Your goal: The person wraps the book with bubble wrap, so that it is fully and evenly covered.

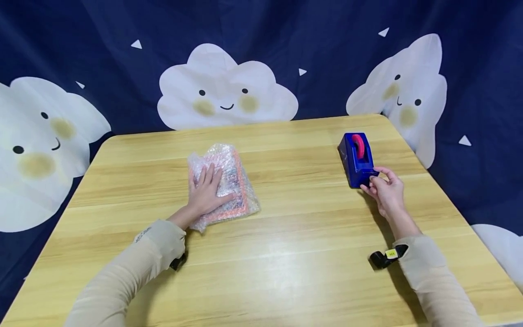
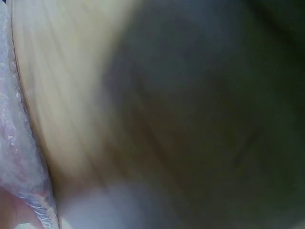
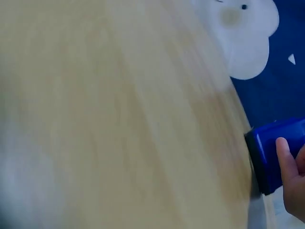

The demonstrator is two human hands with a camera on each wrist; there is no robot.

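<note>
On the left part of the table lies a flat parcel in clear bubble wrap [image 1: 229, 159], with an orange-pink border showing through. My left hand [image 1: 204, 195] rests on it with fingers spread. In the left wrist view only an edge of the bubble wrap [image 2: 19, 138] shows, and most of the picture is dark and blurred. A blue tape dispenser [image 1: 354, 163] with a pinkish-red roll [image 1: 358, 145] stands at the right. At its front end, my right hand [image 1: 388, 193] pinches the tape end, which is barely visible. One finger [image 3: 285, 160] touches the dispenser's side in the right wrist view.
The wooden table [image 1: 286, 254] has rounded far corners. Behind it hangs a dark blue curtain [image 1: 327, 27] printed with white clouds. Black wrist cameras [image 1: 382, 260] are strapped at both sleeves.
</note>
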